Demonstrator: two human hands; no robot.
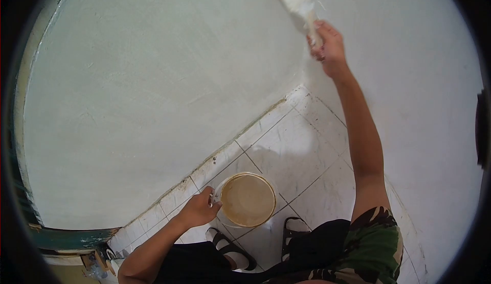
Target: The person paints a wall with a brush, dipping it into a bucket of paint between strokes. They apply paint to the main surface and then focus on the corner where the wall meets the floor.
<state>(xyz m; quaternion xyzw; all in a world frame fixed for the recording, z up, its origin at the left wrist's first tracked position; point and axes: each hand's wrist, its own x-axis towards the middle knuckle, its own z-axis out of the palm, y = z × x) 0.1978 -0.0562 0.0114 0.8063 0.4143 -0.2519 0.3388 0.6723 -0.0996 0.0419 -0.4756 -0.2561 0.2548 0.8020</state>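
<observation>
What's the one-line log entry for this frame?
right hand: grips paintbrush on wall | left hand: holds paint bucket rim | floor: tiled

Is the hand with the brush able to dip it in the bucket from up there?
Probably yes. The right hand holds the brush high against the wall, while the left hand holds the open bucket low. Nothing lies between them, so lowering the arm should reach it.

Bucket (248, 199) on tiled floor (302, 151), wall (153, 79) behind, brush (299, 3) above.
</observation>
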